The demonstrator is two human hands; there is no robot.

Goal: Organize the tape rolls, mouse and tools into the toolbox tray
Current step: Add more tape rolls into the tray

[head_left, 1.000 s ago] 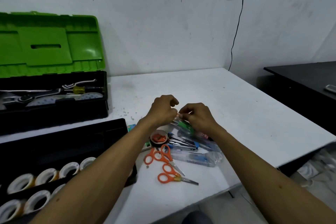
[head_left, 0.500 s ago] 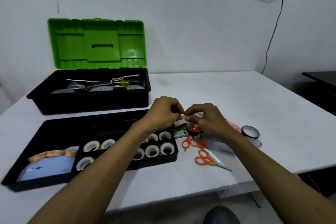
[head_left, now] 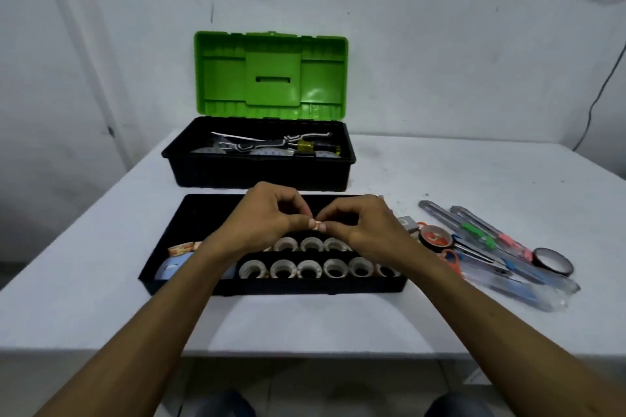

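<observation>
**Tape rolls in, tools still out**

Head view: both hands, left hand (head_left: pixel 267 217) and right hand (head_left: pixel 362 223), pinch 1 small pale scrap (head_left: pixel 317 224) above the toolbox tray (head_left: pixel 189 210). White tape rolls (head_left: pixel 306 269) fill 2 rows. Scissors (head_left: pixel 452 259), cutters (head_left: pixel 474 230) and black tape (head_left: pixel 552 261) lie on the table (head_left: pixel 474 173).
</observation>
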